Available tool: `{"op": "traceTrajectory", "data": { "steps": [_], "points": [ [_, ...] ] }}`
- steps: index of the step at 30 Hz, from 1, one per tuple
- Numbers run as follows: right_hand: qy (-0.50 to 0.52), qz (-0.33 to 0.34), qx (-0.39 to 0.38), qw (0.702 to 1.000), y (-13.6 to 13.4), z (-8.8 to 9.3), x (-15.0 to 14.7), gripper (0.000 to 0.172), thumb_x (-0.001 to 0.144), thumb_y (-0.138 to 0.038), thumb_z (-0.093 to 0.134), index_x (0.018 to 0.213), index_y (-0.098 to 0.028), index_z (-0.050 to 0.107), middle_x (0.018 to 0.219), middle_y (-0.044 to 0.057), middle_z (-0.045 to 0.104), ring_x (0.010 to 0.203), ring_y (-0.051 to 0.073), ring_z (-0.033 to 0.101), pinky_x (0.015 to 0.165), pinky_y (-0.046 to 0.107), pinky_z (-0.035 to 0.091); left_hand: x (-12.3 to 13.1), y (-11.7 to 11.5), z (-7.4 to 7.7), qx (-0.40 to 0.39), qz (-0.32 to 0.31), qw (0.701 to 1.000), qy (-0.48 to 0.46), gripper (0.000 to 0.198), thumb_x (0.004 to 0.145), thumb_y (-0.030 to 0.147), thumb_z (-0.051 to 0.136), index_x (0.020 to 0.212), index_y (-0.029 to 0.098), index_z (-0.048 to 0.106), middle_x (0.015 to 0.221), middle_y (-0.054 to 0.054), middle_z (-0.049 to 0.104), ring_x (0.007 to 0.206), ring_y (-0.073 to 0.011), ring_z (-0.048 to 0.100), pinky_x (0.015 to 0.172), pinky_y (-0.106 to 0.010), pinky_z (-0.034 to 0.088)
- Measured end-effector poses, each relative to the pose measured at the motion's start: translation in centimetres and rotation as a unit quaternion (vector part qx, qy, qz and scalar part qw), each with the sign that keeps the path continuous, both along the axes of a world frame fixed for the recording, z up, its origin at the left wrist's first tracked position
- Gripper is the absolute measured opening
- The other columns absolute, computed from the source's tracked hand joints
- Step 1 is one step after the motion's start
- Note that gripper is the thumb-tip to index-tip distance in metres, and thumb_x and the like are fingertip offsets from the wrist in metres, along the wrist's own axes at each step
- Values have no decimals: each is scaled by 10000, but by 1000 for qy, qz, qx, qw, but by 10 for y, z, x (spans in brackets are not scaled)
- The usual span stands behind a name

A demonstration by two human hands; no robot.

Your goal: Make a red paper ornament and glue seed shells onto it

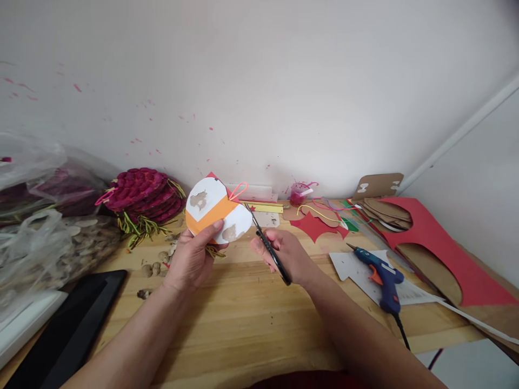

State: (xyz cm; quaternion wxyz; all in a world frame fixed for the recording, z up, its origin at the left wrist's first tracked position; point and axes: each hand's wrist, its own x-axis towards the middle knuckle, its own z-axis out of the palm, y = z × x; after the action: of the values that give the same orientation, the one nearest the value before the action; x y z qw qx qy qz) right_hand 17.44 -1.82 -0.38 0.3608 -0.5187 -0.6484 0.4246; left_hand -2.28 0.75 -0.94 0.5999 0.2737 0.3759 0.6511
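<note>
Card (218, 214), white and orange, was up above the table (227, 319), pinched at its lower edge by the left hand (192, 256). It looked light, stiffish, easily creased: best held by that rim. Rightward, scissors (266, 242) met its edge, contact unclear, clasped in the right hand (291, 253).

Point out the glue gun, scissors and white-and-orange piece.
Glue gun (383, 272): head view, blue body, above the grip.
Scissors (268, 248): head view, black handle, just below the pivot.
White-and-orange piece (213, 215): head view, orange band between the white areas.
</note>
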Motion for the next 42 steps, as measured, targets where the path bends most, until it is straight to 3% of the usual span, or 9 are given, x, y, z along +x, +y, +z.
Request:
{"op": "traceTrajectory", "data": {
  "steps": [10,23,34,42],
  "points": [
    [5,10,0,1000,0,3,0,546,867,-630,670,589,-236,412,510,-45,412,457,110,381,431,260,266,0,0,3,4,11,1000,13,434,546,210,960,926,164,755,877,-9,772,573,-109,661,406,-162,524],
    [8,6,-17,1000,-4,12,-3,581,853,-655,667,546,-234,409,478,-48,377,432,101,357,412,257,233,-2,2,1,17,0,999,29,464,587,242,958,1005,186,767,965,-11,783,642,-110,674,436,-157,523],
    [18,-2,-27,999,1,-14,-1,530,904,-682,602,684,-230,434,563,-39,464,457,106,401,429,266,259,0,0,-3,10,8,1000,23,498,587,255,961,1038,189,762,1024,-25,781,718,-126,693,459,-157,542],
    [19,-8,-34,999,0,-13,-2,502,920,-651,593,693,-233,435,544,-45,453,444,106,391,430,270,253,1,-1,-2,19,11,999,30,477,603,266,954,1037,202,766,1025,-10,772,704,-117,673,463,-159,534]
  ]
}}
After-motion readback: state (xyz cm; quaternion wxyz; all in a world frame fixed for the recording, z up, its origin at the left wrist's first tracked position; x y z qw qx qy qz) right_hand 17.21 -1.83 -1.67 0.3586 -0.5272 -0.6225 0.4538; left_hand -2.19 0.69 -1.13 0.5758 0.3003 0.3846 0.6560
